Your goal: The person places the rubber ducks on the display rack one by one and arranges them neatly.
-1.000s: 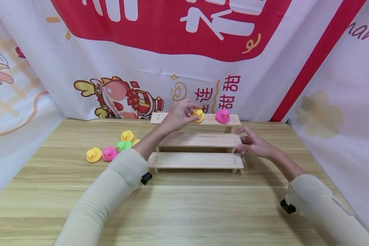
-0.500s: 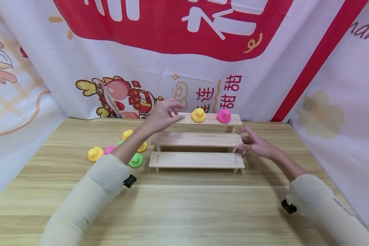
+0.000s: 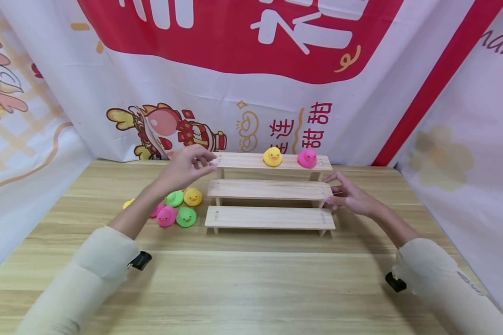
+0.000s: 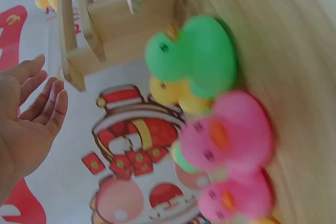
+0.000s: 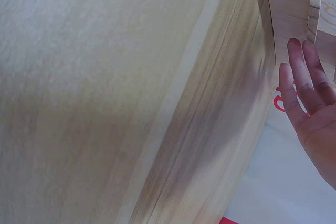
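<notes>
My left hand (image 3: 184,166) is in the air by the left end of the three-step wooden stand (image 3: 268,190), its fingers relaxed with nothing in them. A yellow rubber duck (image 3: 272,157) and a pink rubber duck (image 3: 307,158) sit on the top step, towards its right end. At the stand's right side is my right hand (image 3: 351,196); in the right wrist view its loosely extended fingers (image 5: 302,74) rest at the side panel. Below my left forearm lies a group of ducks, with a green duck (image 3: 186,217) and a pink duck (image 3: 166,216) in front.
Behind these two are a yellow duck (image 3: 193,197) and another green duck (image 3: 174,198); more ducks are partly hidden by the left arm. A printed cloth (image 3: 218,88) hangs along the back of the wooden table (image 3: 243,288).
My left hand has let go of the yellow duck on the top step and moved left, away from it. My right hand has stayed at the stand's right side.
</notes>
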A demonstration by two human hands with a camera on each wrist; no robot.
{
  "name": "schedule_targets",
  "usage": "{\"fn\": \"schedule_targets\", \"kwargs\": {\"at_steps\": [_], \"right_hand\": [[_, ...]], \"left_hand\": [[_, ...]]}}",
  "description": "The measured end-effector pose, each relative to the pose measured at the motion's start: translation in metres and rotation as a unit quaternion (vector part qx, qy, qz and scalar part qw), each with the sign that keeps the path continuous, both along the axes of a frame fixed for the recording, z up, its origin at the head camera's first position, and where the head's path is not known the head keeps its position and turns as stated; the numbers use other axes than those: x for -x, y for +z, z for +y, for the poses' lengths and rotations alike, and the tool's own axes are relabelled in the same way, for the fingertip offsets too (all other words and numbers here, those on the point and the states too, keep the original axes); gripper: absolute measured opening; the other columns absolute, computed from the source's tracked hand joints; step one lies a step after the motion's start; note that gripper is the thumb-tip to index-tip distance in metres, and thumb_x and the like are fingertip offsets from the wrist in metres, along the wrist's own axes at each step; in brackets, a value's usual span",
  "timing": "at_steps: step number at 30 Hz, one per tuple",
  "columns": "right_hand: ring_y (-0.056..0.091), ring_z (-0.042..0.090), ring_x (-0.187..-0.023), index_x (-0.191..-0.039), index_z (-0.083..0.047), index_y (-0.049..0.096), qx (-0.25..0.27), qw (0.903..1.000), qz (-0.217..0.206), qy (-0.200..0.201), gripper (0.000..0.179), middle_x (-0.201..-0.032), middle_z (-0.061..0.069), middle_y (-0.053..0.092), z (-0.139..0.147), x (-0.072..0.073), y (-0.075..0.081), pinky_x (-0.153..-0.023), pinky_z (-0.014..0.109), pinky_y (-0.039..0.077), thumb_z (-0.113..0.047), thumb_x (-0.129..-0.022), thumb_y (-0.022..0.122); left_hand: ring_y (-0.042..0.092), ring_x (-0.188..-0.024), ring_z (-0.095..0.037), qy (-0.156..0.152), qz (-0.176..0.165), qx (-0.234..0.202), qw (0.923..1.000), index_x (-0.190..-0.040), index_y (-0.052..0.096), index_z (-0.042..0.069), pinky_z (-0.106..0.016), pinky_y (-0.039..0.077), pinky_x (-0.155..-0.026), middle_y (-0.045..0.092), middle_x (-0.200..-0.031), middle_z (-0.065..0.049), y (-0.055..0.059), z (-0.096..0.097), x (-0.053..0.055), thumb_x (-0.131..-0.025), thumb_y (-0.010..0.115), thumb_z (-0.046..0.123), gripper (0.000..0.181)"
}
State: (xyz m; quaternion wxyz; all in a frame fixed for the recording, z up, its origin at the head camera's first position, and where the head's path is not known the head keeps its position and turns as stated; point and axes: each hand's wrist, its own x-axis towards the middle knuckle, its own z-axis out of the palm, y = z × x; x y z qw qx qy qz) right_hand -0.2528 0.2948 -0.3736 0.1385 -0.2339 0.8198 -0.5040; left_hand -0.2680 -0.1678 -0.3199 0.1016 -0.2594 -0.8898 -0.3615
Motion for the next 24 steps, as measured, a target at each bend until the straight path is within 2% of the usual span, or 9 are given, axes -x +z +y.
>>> {"fn": "schedule_targets", "kwargs": {"at_steps": [4, 8, 14, 18, 24], "right_hand": [[0.071, 0.027, -0.094, -0.133, 0.007, 0.031, -0.001, 1.0000, 0.004, 0.004, 0.043, -0.111, 0.033, 0.066, 0.000, 0.000, -0.001, -0.072, 0.044, 0.063, 0.004, -0.101, 0.059], [0.071, 0.027, -0.094, -0.133, 0.007, 0.030, -0.001, 1.0000, 0.004, 0.004, 0.043, -0.109, 0.032, 0.067, -0.001, 0.000, 0.000, -0.072, 0.044, 0.063, 0.005, -0.101, 0.058], [0.071, 0.026, -0.095, -0.136, 0.007, 0.029, -0.001, 1.0000, -0.003, -0.001, 0.045, -0.112, 0.034, 0.066, 0.000, 0.000, 0.001, -0.073, 0.043, 0.062, 0.003, -0.101, 0.058], [0.072, 0.026, -0.096, -0.135, 0.007, 0.029, -0.003, 1.0000, -0.002, 0.000, 0.044, -0.113, 0.035, 0.066, 0.000, 0.000, 0.001, -0.074, 0.043, 0.062, 0.003, -0.101, 0.058], [0.072, 0.025, -0.095, -0.135, 0.007, 0.029, -0.002, 1.0000, -0.003, 0.000, 0.044, -0.113, 0.035, 0.065, 0.001, 0.000, 0.001, -0.074, 0.043, 0.062, 0.003, -0.101, 0.058]], "left_hand": [[0.065, -0.091, -0.028, 0.015, 0.002, 0.016, 0.9997, -0.112, 0.074, -0.004, -0.032, 0.057, -0.078, 0.071, -0.104, -0.018, -0.007, -0.021, -0.004, -0.094, 0.077, 0.009, 0.022], [0.066, -0.089, -0.027, 0.033, -0.001, 0.033, 0.9989, -0.112, 0.074, -0.004, -0.029, 0.058, -0.077, 0.071, -0.106, -0.017, -0.016, -0.041, -0.004, -0.093, 0.077, 0.007, 0.022], [0.065, -0.091, -0.028, 0.049, -0.032, 0.060, 0.9965, -0.115, 0.072, -0.005, -0.027, 0.055, -0.077, 0.071, -0.108, -0.020, -0.027, -0.071, -0.003, -0.095, 0.075, 0.008, 0.024], [0.065, -0.090, -0.028, 0.046, -0.051, 0.082, 0.9942, -0.114, 0.072, -0.007, -0.029, 0.055, -0.077, 0.072, -0.107, -0.022, -0.029, -0.089, -0.004, -0.095, 0.075, 0.007, 0.025], [0.064, -0.086, -0.026, 0.055, -0.080, 0.126, 0.9873, -0.111, 0.073, -0.008, -0.030, 0.054, -0.073, 0.073, -0.100, -0.017, -0.032, -0.117, -0.010, -0.093, 0.077, 0.010, 0.026]]}}
